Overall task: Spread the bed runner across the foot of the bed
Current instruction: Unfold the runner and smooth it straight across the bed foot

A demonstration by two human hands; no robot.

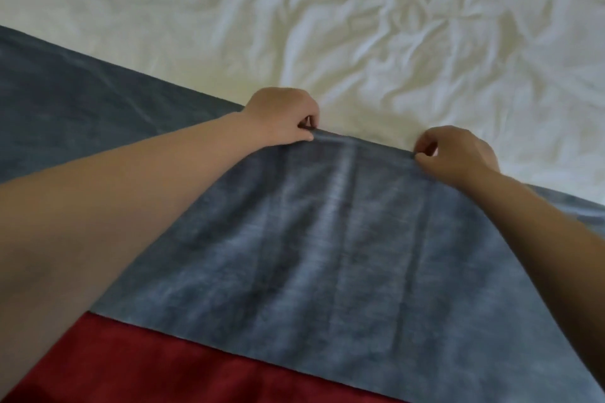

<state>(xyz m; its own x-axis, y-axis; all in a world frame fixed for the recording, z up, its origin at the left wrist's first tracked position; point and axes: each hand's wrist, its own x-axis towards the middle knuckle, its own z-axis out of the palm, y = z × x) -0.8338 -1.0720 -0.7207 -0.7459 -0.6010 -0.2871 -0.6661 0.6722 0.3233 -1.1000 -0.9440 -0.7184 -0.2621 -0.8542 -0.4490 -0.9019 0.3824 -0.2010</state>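
Runner (327, 239), blue-grey, lies across the white sheet (360, 26), its far edge pinched by both hands. Left hand (281, 114) and right hand (458, 154) each grip the hem, thumb against fingers. I judge it best to pull outward evenly, keeping the edge straight and smoothing the centre ridges. Red cloth (163, 363) shows below.

Bed runner (327, 239) cut off at left, right and bottom edges — full length not visible. Far hem partly hidden under left hand (281, 116) and right hand (458, 154); fingertips curled under, tucked from sight. Both forearms run out of frame, elbows unseen. White sheet (360, 26) cut off at top and both sides — bed edges not in view. Red fabric (147, 366) at bottom cropped, partly under runner; what it is, cannot tell. Whole picture slightly soft.
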